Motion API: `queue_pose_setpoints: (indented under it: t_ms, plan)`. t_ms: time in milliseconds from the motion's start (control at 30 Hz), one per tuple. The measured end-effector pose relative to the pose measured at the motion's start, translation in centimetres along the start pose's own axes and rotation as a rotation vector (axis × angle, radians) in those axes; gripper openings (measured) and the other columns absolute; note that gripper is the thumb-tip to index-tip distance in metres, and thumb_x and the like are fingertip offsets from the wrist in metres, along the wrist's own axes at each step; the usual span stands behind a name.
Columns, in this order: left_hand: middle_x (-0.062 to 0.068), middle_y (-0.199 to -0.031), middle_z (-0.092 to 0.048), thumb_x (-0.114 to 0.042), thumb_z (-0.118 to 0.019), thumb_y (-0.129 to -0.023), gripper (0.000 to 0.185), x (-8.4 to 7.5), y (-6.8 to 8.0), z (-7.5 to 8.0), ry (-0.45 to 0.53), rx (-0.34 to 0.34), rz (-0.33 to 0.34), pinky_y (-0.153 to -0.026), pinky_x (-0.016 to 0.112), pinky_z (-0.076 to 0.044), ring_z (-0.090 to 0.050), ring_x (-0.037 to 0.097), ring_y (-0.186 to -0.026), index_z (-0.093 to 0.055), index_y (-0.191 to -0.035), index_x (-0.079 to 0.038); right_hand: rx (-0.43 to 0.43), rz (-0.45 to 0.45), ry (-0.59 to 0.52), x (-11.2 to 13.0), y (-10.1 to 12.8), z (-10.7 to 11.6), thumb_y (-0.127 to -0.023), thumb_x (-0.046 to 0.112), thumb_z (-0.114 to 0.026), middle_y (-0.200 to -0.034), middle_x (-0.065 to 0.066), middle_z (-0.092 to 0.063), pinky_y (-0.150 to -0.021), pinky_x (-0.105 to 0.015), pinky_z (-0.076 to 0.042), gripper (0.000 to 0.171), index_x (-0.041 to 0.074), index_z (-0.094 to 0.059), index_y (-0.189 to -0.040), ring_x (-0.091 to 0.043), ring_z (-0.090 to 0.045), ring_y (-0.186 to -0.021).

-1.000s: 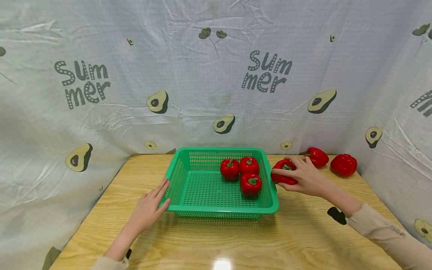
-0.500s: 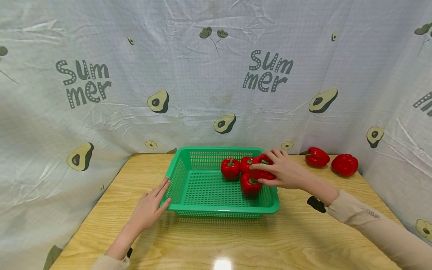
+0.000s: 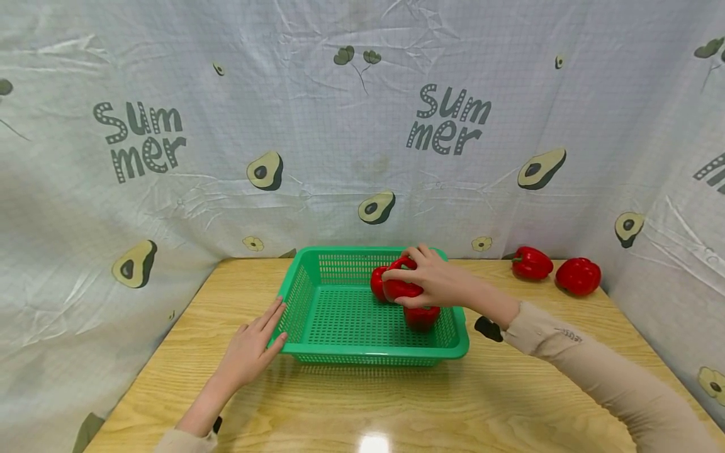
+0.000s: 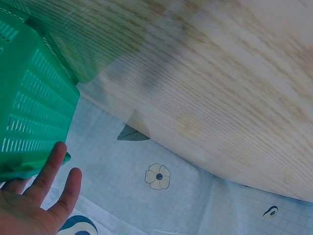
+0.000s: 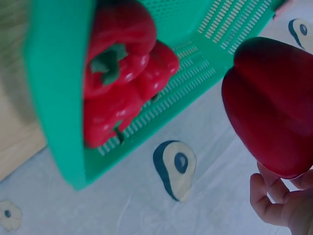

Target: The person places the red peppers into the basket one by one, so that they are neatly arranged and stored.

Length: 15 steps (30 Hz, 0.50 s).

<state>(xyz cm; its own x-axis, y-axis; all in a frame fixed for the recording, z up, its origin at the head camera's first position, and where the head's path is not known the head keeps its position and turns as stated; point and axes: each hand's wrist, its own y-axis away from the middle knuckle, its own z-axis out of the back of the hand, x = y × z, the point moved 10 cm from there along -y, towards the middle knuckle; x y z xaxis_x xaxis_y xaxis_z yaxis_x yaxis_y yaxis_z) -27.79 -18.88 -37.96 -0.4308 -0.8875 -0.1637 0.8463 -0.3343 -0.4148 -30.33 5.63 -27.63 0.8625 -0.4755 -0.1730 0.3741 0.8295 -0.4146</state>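
Note:
My right hand (image 3: 436,280) grips a red bell pepper (image 3: 401,286) by its top, held over the right half of a green plastic basket (image 3: 374,351). In the right wrist view the held bell pepper (image 5: 274,107) hangs above the basket, and several red bell peppers with green stems (image 5: 117,63) sit inside against one end. From the head, my hand and the held pepper partly cover those in the basket. My left hand (image 3: 246,352) rests with fingers straight on the basket's left rim; in the left wrist view its fingers (image 4: 49,171) touch the basket's edge.
Two more red bell peppers, one lying on its side (image 3: 532,263) and one beside it (image 3: 578,277), are at the back right of the wooden table (image 3: 362,402). A printed cloth (image 3: 317,126) hangs behind the table and along its sides.
My right hand has carried the bell pepper leftward from outside the basket's right rim to over its inside. The left hand has stayed on the rim.

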Motion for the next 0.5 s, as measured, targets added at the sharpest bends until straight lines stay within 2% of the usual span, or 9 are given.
queue_pose_setpoints:
  t_ms: [167, 500]
  plan:
    - [0.008, -0.144, -0.034, -0.027, -0.053, -0.088, 0.055, -0.3, 0.1, 0.5, 0.001, -0.048, -0.02, -0.083, 0.06, -0.039, -0.054, 0.034, -0.109, -0.037, -0.137, -0.008, 0.064, -0.022, 0.029, 0.2, -1.5, -1.7, -0.083, 0.042, -0.057, -0.104, -0.008, -0.048, -0.068, -0.031, -0.033, 0.036, 0.028, -0.054, -0.116, -0.019, -0.038, -0.085]
    - [0.01, -0.144, -0.032, -0.025, -0.05, -0.09, 0.054, 0.2, 0.0, -0.1, -0.01, 0.018, 0.01, -0.086, 0.059, -0.038, -0.052, 0.033, -0.112, -0.034, -0.138, -0.006, 0.146, 0.049, 0.194, 1.1, -2.8, -5.6, -0.086, 0.047, -0.049, -0.108, -0.008, -0.048, -0.068, -0.034, -0.031, 0.037, 0.029, -0.049, -0.118, -0.021, -0.039, -0.084]
